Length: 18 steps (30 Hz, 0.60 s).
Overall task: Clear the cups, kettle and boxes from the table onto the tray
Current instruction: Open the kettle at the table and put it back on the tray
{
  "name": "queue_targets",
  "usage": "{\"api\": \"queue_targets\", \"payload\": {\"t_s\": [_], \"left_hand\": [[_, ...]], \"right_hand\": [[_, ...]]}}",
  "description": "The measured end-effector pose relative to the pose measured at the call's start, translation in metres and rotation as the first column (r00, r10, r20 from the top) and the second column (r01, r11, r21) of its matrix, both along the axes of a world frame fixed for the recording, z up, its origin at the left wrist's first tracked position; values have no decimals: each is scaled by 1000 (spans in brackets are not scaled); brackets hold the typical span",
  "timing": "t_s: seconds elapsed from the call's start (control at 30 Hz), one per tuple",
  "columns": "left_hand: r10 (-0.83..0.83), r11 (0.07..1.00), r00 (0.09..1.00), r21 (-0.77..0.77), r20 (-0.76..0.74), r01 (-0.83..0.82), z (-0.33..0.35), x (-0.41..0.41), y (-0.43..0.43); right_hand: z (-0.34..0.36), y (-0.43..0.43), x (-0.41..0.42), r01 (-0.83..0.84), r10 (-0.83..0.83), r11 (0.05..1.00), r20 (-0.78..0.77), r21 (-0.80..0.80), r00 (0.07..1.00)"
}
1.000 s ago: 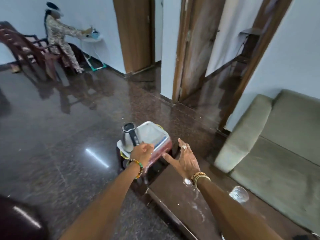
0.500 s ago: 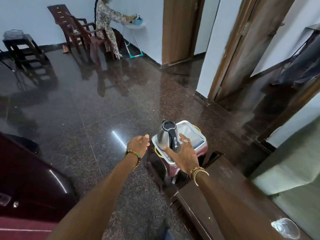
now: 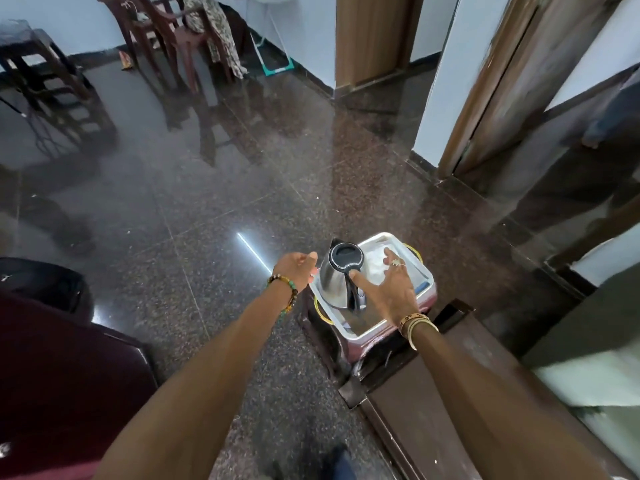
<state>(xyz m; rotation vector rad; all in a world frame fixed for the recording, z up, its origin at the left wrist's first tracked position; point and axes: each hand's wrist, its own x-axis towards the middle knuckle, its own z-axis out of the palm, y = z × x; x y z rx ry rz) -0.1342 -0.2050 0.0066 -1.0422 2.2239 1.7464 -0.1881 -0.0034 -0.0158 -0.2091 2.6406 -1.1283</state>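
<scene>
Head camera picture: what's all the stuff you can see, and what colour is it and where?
Shiny steel kettle with black lid and handle: one, silver and black, on the tray.
White rectangular tray with yellow handles: one, white, on the stool.
Pink plastic stool: one, pink, at the table's end.
Dark brown wooden table: one, lower right.
Brown plastic chairs: a few, top left by the wall.
Person in patterned clothes: one, by the chairs.
Pale green sofa: one, right edge.
Hands: two; left hand beside the kettle, right hand open, thumb at the kettle's handle.
</scene>
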Motion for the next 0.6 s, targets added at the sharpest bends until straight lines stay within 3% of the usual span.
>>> {"api": "queue_targets", "payload": {"t_s": [0.13, 0.3, 0.53, 0.6], "left_hand": [[4, 995, 1000, 98, -19, -2, -18, -26, -8], [25, 982, 998, 187, 61, -36, -64, -52, -14], [-108, 970, 978, 234, 176, 65, -124, -93, -38], [-63, 979, 983, 202, 171, 27, -137, -100, -46]], "right_hand": [[-13, -1, -10, 29, -30, 999, 35, 21, 999], [-42, -3, -10, 56, -63, 996, 116, 63, 991], [-82, -23, -10, 194, -211, 976, 218, 95, 953], [-88, -32, -12, 214, -234, 971, 226, 108, 946]]}}
